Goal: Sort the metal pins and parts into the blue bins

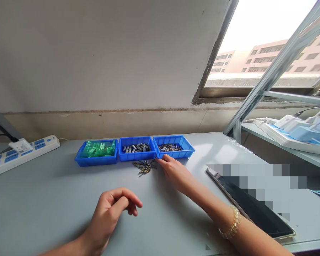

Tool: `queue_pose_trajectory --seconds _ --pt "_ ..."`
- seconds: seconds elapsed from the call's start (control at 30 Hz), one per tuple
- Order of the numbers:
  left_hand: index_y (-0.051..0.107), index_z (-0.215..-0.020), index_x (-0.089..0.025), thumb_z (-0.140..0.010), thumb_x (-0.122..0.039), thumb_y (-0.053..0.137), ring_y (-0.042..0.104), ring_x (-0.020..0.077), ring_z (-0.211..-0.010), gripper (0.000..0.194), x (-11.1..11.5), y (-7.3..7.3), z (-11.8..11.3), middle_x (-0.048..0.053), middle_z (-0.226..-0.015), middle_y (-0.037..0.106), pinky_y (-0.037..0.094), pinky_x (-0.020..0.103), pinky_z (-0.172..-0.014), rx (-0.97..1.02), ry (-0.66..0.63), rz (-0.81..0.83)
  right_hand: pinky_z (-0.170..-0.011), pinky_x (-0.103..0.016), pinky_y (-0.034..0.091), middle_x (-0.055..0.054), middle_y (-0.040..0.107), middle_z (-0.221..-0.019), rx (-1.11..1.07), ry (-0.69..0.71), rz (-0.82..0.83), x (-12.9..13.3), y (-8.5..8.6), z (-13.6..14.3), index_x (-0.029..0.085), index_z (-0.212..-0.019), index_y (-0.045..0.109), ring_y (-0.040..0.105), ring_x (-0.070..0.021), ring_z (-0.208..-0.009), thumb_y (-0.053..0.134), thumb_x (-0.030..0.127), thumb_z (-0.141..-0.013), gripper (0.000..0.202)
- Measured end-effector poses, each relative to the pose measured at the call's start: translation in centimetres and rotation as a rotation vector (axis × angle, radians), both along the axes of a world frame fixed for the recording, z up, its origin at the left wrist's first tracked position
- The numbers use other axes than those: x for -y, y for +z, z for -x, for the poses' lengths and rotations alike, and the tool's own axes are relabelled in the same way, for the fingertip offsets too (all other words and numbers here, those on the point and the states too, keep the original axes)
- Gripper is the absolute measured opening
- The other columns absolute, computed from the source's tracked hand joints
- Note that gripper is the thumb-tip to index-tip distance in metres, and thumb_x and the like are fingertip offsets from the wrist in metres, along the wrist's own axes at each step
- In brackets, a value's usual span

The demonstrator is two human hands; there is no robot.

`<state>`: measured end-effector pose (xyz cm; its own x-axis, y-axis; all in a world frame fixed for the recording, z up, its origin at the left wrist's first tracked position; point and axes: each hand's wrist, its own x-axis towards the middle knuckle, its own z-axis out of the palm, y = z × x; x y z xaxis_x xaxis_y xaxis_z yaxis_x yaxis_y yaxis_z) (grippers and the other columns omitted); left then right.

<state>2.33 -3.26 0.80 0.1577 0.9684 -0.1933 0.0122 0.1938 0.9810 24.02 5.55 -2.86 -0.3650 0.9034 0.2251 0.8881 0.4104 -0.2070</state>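
Three blue bins stand in a row at the back of the table. The left bin (96, 160) holds green plastic packets, the middle bin (137, 155) short grey metal pieces, and the right bin (176, 154) thin metal pins. A loose pile of pins (145, 168) lies in front of the middle bin. My right hand (173, 170) reaches to the right edge of that pile, fingers pinched together; whatever is between the fingertips is too small to name. Nearer the front, my left hand (114, 209) hovers with bent fingers, holding nothing visible.
A tablet (253, 202) lies at the right, beside my right forearm. One power strip (40, 151) is at the far left, and another (290, 137) rests on the metal rack's shelf at the right. Behind the table are a wall and a window.
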Motion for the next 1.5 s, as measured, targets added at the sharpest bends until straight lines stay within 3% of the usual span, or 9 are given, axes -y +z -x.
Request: queue_pose_trajectory --seconds 0.23,0.47,0.67,0.83,1.0,1.07,1.2,1.33,1.5 --pt "0.073 -0.068 -0.017 -0.071 -0.030 0.060 0.056 0.0167 -0.065 0.018 0.2 0.3 0.2 0.003 -0.066 0.067 0.044 0.027 -0.067 -0.019 -0.023 -0.029 -0.068 -0.027 0.047 -0.006 0.064 -0.084 -0.072 0.076 0.056 0.6 0.6 -0.2 0.018 -0.087 0.069 0.060 -0.0166 -0.076 0.044 -0.002 -0.078 0.033" --pt "0.067 -0.057 -0.017 -0.066 -0.024 0.057 0.054 0.0145 -0.054 0.015 0.3 0.0 0.3 0.002 -0.059 0.066 0.043 0.026 -0.058 -0.019 -0.048 -0.030 -0.076 -0.034 0.047 -0.007 0.064 -0.085 -0.110 0.083 0.067 0.7 0.6 -0.3 0.019 -0.089 0.068 0.057 -0.0212 -0.089 0.046 -0.003 -0.077 0.033" --pt "0.066 -0.048 -0.018 -0.061 -0.016 0.054 0.052 0.0129 -0.051 0.018 0.3 0.4 0.1 0.000 -0.053 0.064 0.044 0.024 -0.056 0.045 0.033 -0.029 -0.076 -0.035 0.047 -0.008 0.059 -0.086 -0.153 0.045 0.062 0.9 1.2 -0.6 0.016 -0.075 0.064 0.056 -0.0220 -0.089 0.050 0.002 -0.080 0.021" --pt "0.073 -0.067 -0.017 -0.068 -0.024 0.064 0.059 0.0151 -0.059 0.012 0.1 0.4 -0.1 0.003 -0.066 0.071 0.048 0.026 -0.064 0.029 0.047 -0.020 -0.066 -0.027 0.048 -0.003 0.060 -0.083 -0.236 0.083 0.128 1.8 1.8 0.1 0.018 -0.080 0.059 0.057 -0.0145 -0.074 0.048 0.006 -0.084 0.017" --pt "0.069 -0.061 -0.017 -0.065 -0.023 0.065 0.059 0.0145 -0.058 0.008 -0.1 0.4 -0.1 0.002 -0.062 0.070 0.048 0.026 -0.062 -0.011 0.037 -0.008 -0.069 -0.030 0.046 -0.004 0.060 -0.079 -0.236 0.077 0.165 1.8 2.0 0.4 0.016 -0.073 0.062 0.057 -0.0172 -0.078 0.050 0.003 -0.082 0.019" --pt "0.066 -0.057 -0.017 -0.064 -0.021 0.062 0.058 0.0138 -0.055 0.009 -0.2 0.3 0.0 0.001 -0.058 0.068 0.047 0.025 -0.059 -0.024 0.047 -0.016 -0.066 -0.027 0.046 -0.002 0.060 -0.078 -0.246 0.118 0.206 2.3 2.5 0.4 0.017 -0.077 0.065 0.056 -0.0157 -0.074 0.060 0.011 -0.079 0.008" --pt "0.065 -0.057 -0.017 -0.063 -0.020 0.057 0.057 0.0134 -0.053 0.010 -0.3 0.1 0.1 0.000 -0.055 0.066 0.046 0.025 -0.057 -0.030 0.090 -0.040 -0.062 -0.023 0.046 0.000 0.059 -0.081 -0.254 0.267 0.397 4.0 3.3 1.3 0.018 -0.080 0.068 0.057 -0.0137 -0.072 0.081 0.017 -0.058 0.026" --pt "0.065 -0.059 -0.017 -0.064 -0.019 0.057 0.058 0.0139 -0.054 0.009 -0.4 0.0 0.0 0.000 -0.057 0.067 0.046 0.025 -0.058 -0.050 0.127 -0.046 -0.065 -0.021 0.046 -0.001 0.057 -0.081 -0.262 0.303 0.448 5.0 3.4 2.1 0.016 -0.068 0.065 0.057 -0.0110 -0.070 0.065 0.001 -0.070 0.016" --pt "0.064 -0.056 -0.018 -0.064 -0.017 0.054 0.057 0.0139 -0.054 0.013 -0.5 0.1 -0.1 0.000 -0.054 0.065 0.047 0.026 -0.059 -0.076 0.119 -0.050 -0.062 -0.021 0.044 0.000 0.057 -0.077 -0.335 0.313 0.452 5.0 3.6 2.2 0.017 -0.073 0.061 0.053 -0.0106 -0.067 0.056 0.002 -0.078 0.016"
